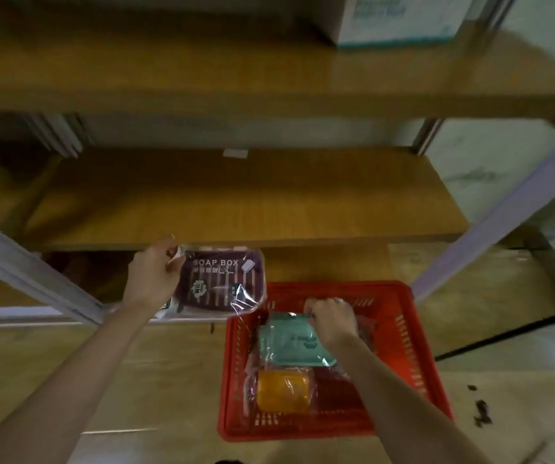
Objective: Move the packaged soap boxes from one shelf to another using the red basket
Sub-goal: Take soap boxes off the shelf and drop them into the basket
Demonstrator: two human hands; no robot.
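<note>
A red basket (413,346) stands on the floor in front of a wooden shelf unit. Inside it lie a green soap box (286,343) in clear wrap and an orange soap box (282,391) nearer to me. My right hand (331,321) is down in the basket and pinches the far edge of the green box's wrapper. My left hand (152,274) holds a purple packaged soap box (219,283), labelled SOAP BOX, by its left edge, in the air just in front of the middle shelf (236,202) and left of the basket.
The bare wooden top shelf (202,68) carries a white cardboard carton (396,18) at the back right. Pale metal uprights (503,216) frame the unit on both sides. A black cable (510,329) crosses the floor to the right, near dark specks (481,413).
</note>
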